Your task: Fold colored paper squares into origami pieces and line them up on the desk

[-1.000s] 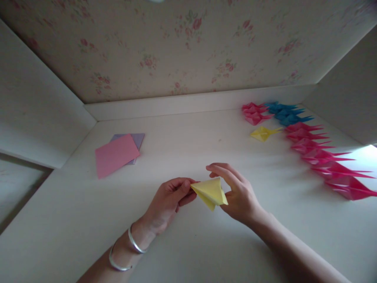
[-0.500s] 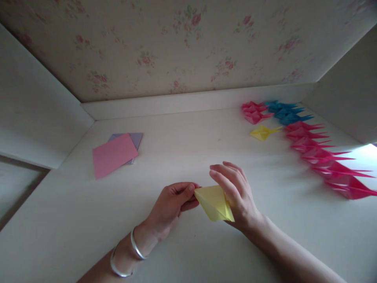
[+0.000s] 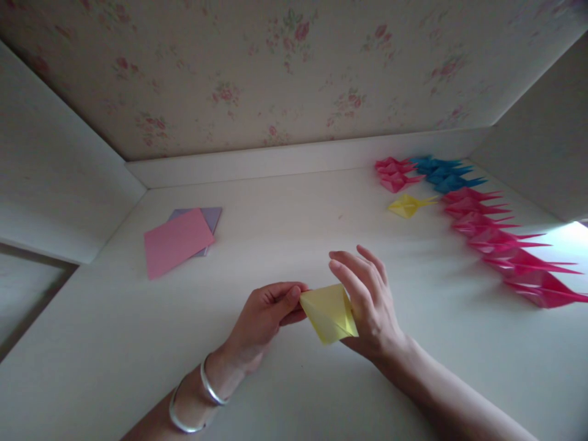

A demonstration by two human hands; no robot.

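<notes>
A folded piece of yellow origami paper [image 3: 325,312] is held in the air above the white tabletop, its flaps forming a diamond-like shape. Its left corner is pinched between the thumb and fingers of my left hand [image 3: 271,318], which wears two silver bangles [image 3: 212,386] on the wrist. My right hand [image 3: 367,300] is at the paper's right edge, fingers apart and slightly curved. The right thumb is hidden behind the paper, so how firmly it touches there cannot be made out.
Pink paper [image 3: 177,242] lies over purple sheets [image 3: 212,217] at left. At right are several folded pink pieces [image 3: 519,263], blue ones [image 3: 448,174], more pink ones [image 3: 395,174] and a yellow one [image 3: 407,206]. A floral wall [image 3: 257,73] rises behind the white tabletop [image 3: 275,226].
The yellow paper has shifted slightly left and turned, so its lower right flaps look closer together. The right hand's fingers have spread a little more; my left hand keeps its pinch.
</notes>
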